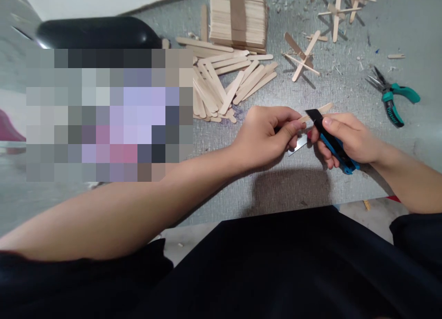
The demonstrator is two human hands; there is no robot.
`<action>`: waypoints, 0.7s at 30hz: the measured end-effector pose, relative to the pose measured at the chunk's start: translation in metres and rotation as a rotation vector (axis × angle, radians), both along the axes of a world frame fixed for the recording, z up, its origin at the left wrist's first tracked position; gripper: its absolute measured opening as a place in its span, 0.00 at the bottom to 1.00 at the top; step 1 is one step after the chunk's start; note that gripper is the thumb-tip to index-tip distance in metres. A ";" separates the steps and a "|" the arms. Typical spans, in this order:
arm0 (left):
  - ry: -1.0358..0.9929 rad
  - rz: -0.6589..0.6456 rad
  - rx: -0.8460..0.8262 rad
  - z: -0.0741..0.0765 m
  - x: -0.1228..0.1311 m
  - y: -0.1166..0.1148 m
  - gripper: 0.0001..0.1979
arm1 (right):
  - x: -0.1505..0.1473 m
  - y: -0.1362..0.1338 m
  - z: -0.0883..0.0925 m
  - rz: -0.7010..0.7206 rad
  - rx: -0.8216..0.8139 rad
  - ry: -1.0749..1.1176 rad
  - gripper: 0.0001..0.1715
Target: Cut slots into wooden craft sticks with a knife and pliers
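My left hand (269, 132) is closed, pinching a thin wooden craft stick (327, 108) between thumb and fingers. The stick points to the right, passing behind the head of a blue and black utility knife (332, 145). Wrapped around that knife is my right hand (357, 137), with the thumb along its upper side. The knife's black tip lies against or just over the stick; whether its edge touches the wood, I cannot tell. A flat shiny metal strip (299, 145) shows below and between both hands, partly hidden by the fingers.
Loose craft sticks (216, 86) lie beyond my left hand, before a stacked block of sticks (221, 17). Crossed-stick pieces (305, 59) stand at the back right. Green-handled pliers (392, 95) lie right. A black rounded object (100, 31) is at left, near a blurred-out patch.
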State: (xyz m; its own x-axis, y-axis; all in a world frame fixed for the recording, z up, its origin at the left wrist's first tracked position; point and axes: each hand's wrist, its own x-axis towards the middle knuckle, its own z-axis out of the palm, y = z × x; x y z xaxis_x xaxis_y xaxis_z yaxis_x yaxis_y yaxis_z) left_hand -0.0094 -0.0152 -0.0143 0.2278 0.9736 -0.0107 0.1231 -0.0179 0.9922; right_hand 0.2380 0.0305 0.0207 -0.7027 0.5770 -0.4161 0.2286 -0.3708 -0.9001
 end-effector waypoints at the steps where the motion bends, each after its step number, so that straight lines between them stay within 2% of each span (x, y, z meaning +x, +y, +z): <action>1: -0.001 -0.001 -0.001 0.000 0.000 0.000 0.12 | -0.001 0.000 0.001 -0.001 0.001 -0.004 0.36; 10: -0.069 -0.009 -0.006 -0.004 0.002 0.001 0.12 | -0.004 -0.001 0.001 -0.013 -0.014 0.012 0.34; 14: -0.057 -0.016 0.019 -0.006 0.001 0.001 0.12 | -0.008 -0.006 -0.003 -0.100 0.038 -0.027 0.34; 17: 0.021 -0.011 0.043 -0.005 0.000 0.000 0.13 | -0.012 -0.010 -0.003 -0.161 0.220 -0.108 0.37; 21: 0.085 -0.002 0.073 -0.001 0.001 -0.001 0.15 | -0.018 -0.014 0.000 -0.154 0.593 -0.300 0.42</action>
